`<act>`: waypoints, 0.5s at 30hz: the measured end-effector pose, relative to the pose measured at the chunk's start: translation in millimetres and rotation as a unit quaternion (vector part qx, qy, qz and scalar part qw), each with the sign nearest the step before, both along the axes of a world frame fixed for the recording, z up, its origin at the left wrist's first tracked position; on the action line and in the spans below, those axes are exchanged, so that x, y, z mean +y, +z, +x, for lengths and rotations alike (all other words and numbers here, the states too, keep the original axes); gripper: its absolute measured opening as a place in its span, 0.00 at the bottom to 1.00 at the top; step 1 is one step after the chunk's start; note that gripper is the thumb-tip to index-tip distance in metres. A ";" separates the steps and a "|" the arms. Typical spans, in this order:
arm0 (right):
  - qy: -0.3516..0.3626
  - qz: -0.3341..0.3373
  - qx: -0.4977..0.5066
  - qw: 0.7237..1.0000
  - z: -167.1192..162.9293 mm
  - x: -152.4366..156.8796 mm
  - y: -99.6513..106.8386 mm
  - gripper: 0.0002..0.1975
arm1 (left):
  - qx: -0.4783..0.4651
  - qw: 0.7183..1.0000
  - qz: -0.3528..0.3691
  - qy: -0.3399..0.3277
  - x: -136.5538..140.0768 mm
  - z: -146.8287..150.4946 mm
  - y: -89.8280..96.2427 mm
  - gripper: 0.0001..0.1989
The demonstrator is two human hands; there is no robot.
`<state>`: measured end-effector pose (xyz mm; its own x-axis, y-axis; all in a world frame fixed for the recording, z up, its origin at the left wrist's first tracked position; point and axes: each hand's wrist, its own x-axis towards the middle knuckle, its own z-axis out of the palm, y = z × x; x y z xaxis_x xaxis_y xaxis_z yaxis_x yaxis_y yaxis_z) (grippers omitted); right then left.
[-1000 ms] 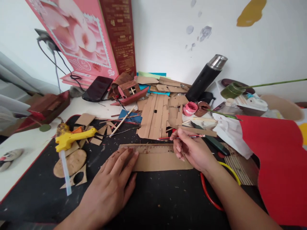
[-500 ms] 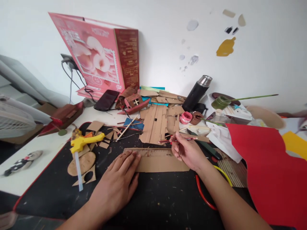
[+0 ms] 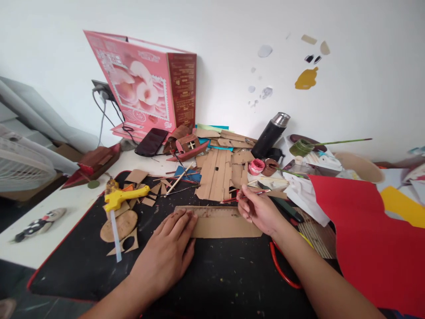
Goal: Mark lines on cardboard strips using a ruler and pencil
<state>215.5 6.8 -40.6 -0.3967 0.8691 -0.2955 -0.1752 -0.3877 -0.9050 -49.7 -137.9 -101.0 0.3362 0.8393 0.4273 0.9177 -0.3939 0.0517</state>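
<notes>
Cardboard strip [image 3: 226, 228]: lies flat on the black mat [image 3: 226, 274], in front of the person, long side running left to right. A clear ruler [image 3: 215, 213] lies along its far edge. From where I stand, the left hand [image 3: 171, 248] is spread over the strip's left end, fingers on the ruler; that grip is flat, closed round nothing. The right hand [image 3: 254, 208], at the strip's right end, has a narrow grip holding a thin red pencil [image 3: 264, 192]. Its tip points left, near the strip's far edge; contact cannot be told.

Surroundings: grooved cardboard panel [image 3: 215, 177] just beyond the strip; yellow glue gun [image 3: 124, 197] well to its left; red sheet [image 3: 358, 230] well to its right.

Handling, judged: light, fairly stiff when flat, dry rather than slippery, but likely to crease if pinched hard or bent. Best hold: broad finger pressure near the left end, or both short ends when lifting. The smooth ruler could skid; steady pressure at both ends should help.
</notes>
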 end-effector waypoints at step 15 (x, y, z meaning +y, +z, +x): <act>0.031 0.006 -0.007 0.999 -30.6 -19.1 0.3 0.30 | -0.023 1.000 -0.009 -0.003 -1.9 -0.1 -1.9 0.29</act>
<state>184.9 -12.3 -40.3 -0.4455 0.8469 -0.2903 -0.1390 -0.3858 -0.9121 -49.8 -139.8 -102.8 0.3216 0.8447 0.4279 0.9115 -0.3986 0.1016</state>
